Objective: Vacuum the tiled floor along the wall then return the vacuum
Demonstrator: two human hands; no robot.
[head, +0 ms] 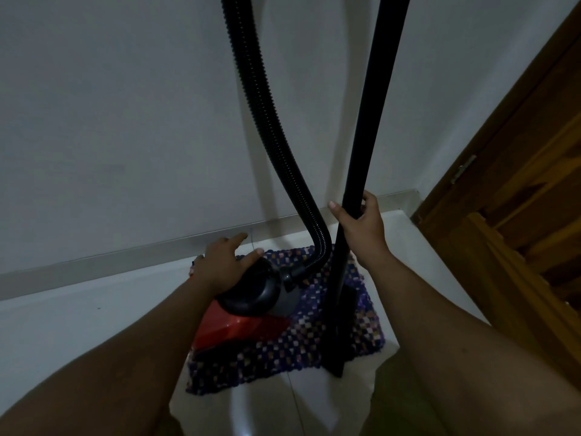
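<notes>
A red and black canister vacuum (248,322) lies on a purple patterned mat (314,341) on the white tiled floor (78,325), close to the wall. My left hand (220,262) rests on the vacuum's black round wheel housing, fingers spread. My right hand (361,221) is wrapped around the black rigid wand (371,121), which stands almost upright with its floor head (339,341) on the mat. The ribbed black hose (261,121) runs from the canister's front up out of view.
A pale wall with a grey skirting strip (125,250) runs behind the mat. A wooden door and frame (518,199) stand at the right, meeting the wall in the corner. My knees show at the bottom of the view.
</notes>
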